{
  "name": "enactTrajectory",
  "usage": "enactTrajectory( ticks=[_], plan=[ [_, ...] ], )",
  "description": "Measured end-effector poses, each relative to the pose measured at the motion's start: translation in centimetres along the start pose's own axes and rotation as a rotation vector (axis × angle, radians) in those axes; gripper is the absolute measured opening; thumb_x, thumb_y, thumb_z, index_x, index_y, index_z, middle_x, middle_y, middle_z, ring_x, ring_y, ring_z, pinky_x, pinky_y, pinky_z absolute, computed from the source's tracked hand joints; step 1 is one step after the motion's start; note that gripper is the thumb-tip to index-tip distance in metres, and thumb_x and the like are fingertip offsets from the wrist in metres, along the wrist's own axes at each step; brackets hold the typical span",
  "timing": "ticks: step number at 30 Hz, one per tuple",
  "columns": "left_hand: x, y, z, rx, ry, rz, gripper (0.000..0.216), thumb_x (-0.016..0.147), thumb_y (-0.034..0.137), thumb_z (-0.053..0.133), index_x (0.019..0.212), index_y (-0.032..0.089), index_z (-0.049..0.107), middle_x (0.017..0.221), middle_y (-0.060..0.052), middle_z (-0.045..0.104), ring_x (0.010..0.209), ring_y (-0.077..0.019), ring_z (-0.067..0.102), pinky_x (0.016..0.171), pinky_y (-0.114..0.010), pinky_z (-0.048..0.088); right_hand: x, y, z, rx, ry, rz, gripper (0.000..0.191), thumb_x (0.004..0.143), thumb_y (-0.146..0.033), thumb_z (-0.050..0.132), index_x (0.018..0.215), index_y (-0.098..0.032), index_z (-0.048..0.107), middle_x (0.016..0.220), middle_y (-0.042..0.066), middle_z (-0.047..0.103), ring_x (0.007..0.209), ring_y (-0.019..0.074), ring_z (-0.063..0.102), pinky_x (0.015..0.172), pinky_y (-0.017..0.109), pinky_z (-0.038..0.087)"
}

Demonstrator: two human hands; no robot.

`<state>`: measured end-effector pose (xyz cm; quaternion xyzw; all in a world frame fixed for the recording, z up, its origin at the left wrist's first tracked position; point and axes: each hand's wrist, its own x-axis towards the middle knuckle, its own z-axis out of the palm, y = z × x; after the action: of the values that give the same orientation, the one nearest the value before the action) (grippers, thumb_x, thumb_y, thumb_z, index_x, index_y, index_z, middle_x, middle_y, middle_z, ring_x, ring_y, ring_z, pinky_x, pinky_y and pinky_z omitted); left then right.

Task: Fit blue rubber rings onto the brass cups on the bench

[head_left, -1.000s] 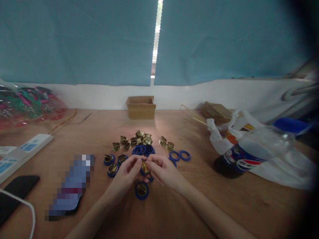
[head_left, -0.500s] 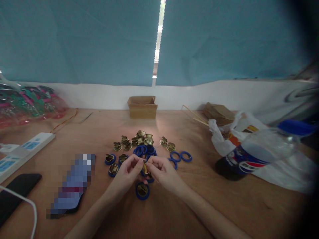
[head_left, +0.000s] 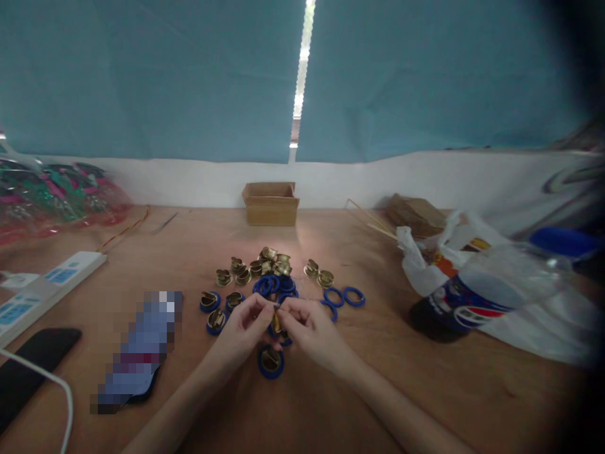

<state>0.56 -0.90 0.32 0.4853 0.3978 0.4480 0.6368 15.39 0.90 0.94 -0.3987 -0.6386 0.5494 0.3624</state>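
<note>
Both my left hand (head_left: 251, 321) and my right hand (head_left: 308, 329) are closed, pinching one brass fitting with a blue ring (head_left: 276, 323) between them. My fingers hide much of it. Just below, a brass piece seated in a blue ring (head_left: 271, 361) lies on the table. Left of my left hand sit more ringed brass fittings (head_left: 216, 321). Beyond my fingers are a heap of bare brass fittings (head_left: 268, 255) and some loose blue rings (head_left: 266, 285). Several blue rings (head_left: 354, 296) lie right of my right hand.
A small cardboard box (head_left: 270, 211) stands at the back. To the right, a cola bottle (head_left: 477, 293) leans over a white plastic bag (head_left: 529, 331). On the left are a blurred-out phone (head_left: 142, 353), a black phone-like slab (head_left: 38, 362), a power strip (head_left: 51, 287) and plastic-wrapped items (head_left: 61, 195).
My fingers shift slightly around the brass fitting, which both hands keep pinched. The things on the table stay where they were; the view moves by a hair.
</note>
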Motion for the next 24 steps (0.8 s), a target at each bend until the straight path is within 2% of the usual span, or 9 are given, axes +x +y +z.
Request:
enactTrajectory(
  ticks=[5,10,15,17,20,22,24],
  plan=[
    [0.0,0.0,0.0,0.004,0.031,0.019,0.027,0.085,0.041,0.057,0.082,0.014,0.054,0.078,0.0,0.054,0.065,-0.0105,0.057,0.057,-0.024,0.054,0.0,-0.2,0.0,-0.037,0.02,-0.012,0.033,0.085,-0.037,0.049,0.059,-0.018,0.043,0.051,-0.006,0.038,0.046,0.0074,0.033,0.043,0.021,0.023],
    [-0.1,0.3,0.2,-0.081,0.084,0.017,0.025,0.085,0.04,0.058,0.095,0.018,0.055,0.083,0.001,0.055,0.065,-0.0099,0.059,0.057,-0.022,0.052,-0.1,-1.0,0.0,0.026,0.056,-0.053,0.032,0.088,-0.04,0.048,0.064,-0.019,0.041,0.056,-0.006,0.039,0.05,0.0085,0.037,0.045,0.021,0.029],
    [-0.3,0.4,0.6,-0.061,0.12,0.119,0.02,0.083,0.034,0.061,0.095,0.018,0.056,0.095,-0.004,0.061,0.085,-0.0147,0.061,0.073,-0.025,0.051,0.2,-0.2,-0.2,-0.022,0.14,-0.077,0.01,0.083,-0.028,0.055,0.083,-0.02,0.048,0.058,-0.007,0.041,0.051,0.0093,0.04,0.047,0.021,0.032],
    [-0.3,0.4,0.5,0.0,0.125,0.167,0.018,0.083,0.03,0.062,0.095,0.018,0.057,0.1,-0.006,0.063,0.093,-0.0163,0.06,0.079,-0.026,0.049,0.4,0.1,-0.4,-0.034,0.186,-0.092,0.014,0.078,-0.024,0.059,0.084,-0.021,0.046,0.057,-0.008,0.039,0.051,0.0091,0.039,0.048,0.021,0.032],
    [-0.4,0.4,0.3,0.035,0.095,0.193,0.02,0.081,0.028,0.064,0.097,0.017,0.058,0.107,-0.008,0.063,0.099,-0.019,0.06,0.082,-0.029,0.048,0.7,0.0,-1.1,0.098,0.143,0.067,0.024,0.071,-0.024,0.063,0.083,-0.022,0.042,0.056,-0.01,0.038,0.047,0.0072,0.035,0.044,0.019,0.027],
    [-0.6,0.4,0.3,0.013,0.039,0.195,0.02,0.079,0.027,0.066,0.096,0.017,0.059,0.108,-0.009,0.064,0.1,-0.0206,0.06,0.082,-0.03,0.048,0.7,-0.2,-1.8,0.2,0.015,0.29,0.026,0.07,-0.026,0.063,0.086,-0.022,0.042,0.059,-0.01,0.041,0.042,0.0051,0.028,0.039,0.018,0.019],
    [-0.8,0.3,0.4,-0.013,-0.034,0.195,0.019,0.077,0.024,0.069,0.092,0.017,0.06,0.108,-0.009,0.064,0.103,-0.0215,0.06,0.083,-0.031,0.048,0.6,-0.4,-2.4,0.242,-0.084,0.376,0.028,0.066,-0.021,0.062,0.087,-0.022,0.044,0.066,-0.009,0.045,0.043,0.0042,0.028,0.039,0.018,0.014]
  ],
)
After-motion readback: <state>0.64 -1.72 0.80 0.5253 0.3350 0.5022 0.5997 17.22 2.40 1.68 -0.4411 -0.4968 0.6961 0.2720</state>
